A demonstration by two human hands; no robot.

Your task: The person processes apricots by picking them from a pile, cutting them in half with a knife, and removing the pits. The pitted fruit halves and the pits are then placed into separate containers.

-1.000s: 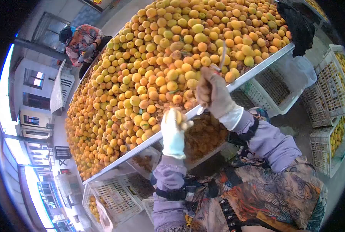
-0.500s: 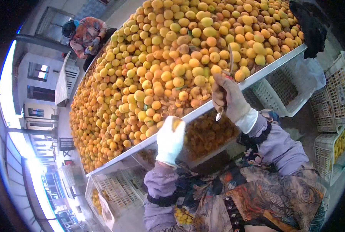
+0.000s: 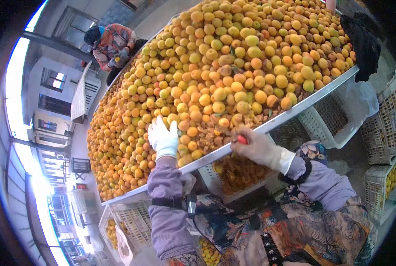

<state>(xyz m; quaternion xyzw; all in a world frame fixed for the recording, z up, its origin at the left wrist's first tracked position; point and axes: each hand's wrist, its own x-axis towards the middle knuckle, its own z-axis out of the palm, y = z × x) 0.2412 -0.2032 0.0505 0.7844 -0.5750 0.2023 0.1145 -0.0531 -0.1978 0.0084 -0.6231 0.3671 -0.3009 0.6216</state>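
My left hand [image 3: 164, 138], in a white glove, rests on the heap of apricots [image 3: 180, 95] with thumb and fingers spread. No fruit shows in its grasp. My right hand [image 3: 261, 151], in a soiled glove, is wrapped round a red-handled knife [image 3: 242, 139] just above the metal rim [image 3: 291, 113] of the bin. Its blade is hidden in this view. Between my hands, split apricot pieces [image 3: 213, 133] lie among the whole fruit. Below the rim, a crate [image 3: 211, 177] holds a mass of brownish-orange apricot pieces [image 3: 242, 175].
Another person [image 3: 113, 46] works at the bin's far left side. White plastic crates stand at right [image 3: 326, 117] and lower left [image 3: 138, 221], some with apricots. A black cloth [image 3: 361, 44] hangs over the bin's right corner.
My left hand has moved left and up from the rim onto the apricots, its fingers opening. My right hand has come down and left, turning the knife so its blade no longer shows.
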